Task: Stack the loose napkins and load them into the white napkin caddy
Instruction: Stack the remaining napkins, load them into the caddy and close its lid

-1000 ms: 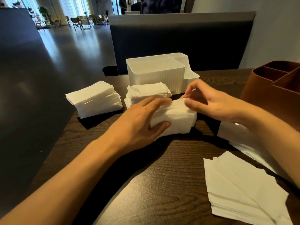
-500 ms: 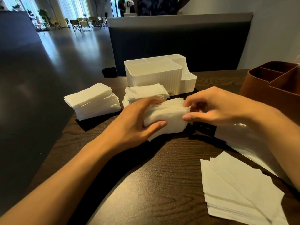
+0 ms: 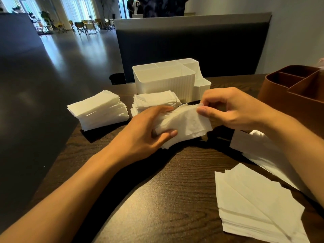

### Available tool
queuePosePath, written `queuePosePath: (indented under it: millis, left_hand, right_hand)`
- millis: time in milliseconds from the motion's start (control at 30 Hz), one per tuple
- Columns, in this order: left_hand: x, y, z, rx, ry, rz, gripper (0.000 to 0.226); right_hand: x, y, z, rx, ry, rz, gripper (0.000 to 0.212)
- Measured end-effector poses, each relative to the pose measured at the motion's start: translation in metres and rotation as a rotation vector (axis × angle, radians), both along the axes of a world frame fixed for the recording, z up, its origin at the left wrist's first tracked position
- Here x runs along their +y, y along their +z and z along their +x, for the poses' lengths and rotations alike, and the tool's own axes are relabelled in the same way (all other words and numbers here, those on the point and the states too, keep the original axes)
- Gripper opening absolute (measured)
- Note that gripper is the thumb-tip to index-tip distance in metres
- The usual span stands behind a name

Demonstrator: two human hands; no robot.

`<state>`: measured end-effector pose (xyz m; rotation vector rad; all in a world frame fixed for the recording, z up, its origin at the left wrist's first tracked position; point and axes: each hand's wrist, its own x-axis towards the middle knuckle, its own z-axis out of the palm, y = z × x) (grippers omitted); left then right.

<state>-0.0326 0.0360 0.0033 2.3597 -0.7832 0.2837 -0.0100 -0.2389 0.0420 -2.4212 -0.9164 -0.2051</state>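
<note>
My left hand (image 3: 147, 130) grips the left end of a thick bundle of white napkins (image 3: 187, 125), tilted up off the dark wooden table. At the bundle's upper right corner my right hand (image 3: 229, 107) pinches the top napkins between thumb and fingers. Just behind stands the white napkin caddy (image 3: 168, 83), its big front compartment showing nothing inside. Two more napkin stacks lie near it: one (image 3: 100, 111) to the left, one (image 3: 156, 99) right in front of the caddy and partly hidden by my left hand.
A brown divided caddy (image 3: 296, 95) stands at the right. Loose unfolded napkins (image 3: 254, 206) lie at the front right, with a white sheet (image 3: 259, 148) under my right forearm. The table's left edge (image 3: 57, 155) drops to a dark floor. A dark partition (image 3: 192, 44) rises behind.
The bundle has been lifted and tilted up from lying flat. My right hand moved from its right end to pinch its top corner; my left hand keeps its grip.
</note>
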Motion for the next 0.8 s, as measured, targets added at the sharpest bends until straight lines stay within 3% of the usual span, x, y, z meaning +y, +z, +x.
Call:
queuePosePath:
  millis: [267, 400, 600, 800]
  left_hand:
    - [0.0009, -0.0002, 0.0001, 0.009, -0.010, -0.022, 0.063]
    - [0.0011, -0.0007, 0.0001, -0.004, -0.012, -0.029, 0.060]
    - [0.0012, 0.0012, -0.0010, 0.010, -0.022, -0.011, 0.064]
    - [0.0010, 0.0010, -0.0016, 0.005, -0.017, -0.011, 0.061]
  right_hand:
    - [0.0100, -0.0063, -0.0007, -0.117, -0.043, 0.132, 0.029]
    - [0.0107, -0.0073, -0.0007, -0.098, -0.053, 0.179, 0.039]
    - [0.0074, -0.0082, -0.0029, -0.003, -0.096, 0.285, 0.024]
    - [0.0092, -0.0111, -0.0020, 0.034, -0.116, 0.231, 0.034]
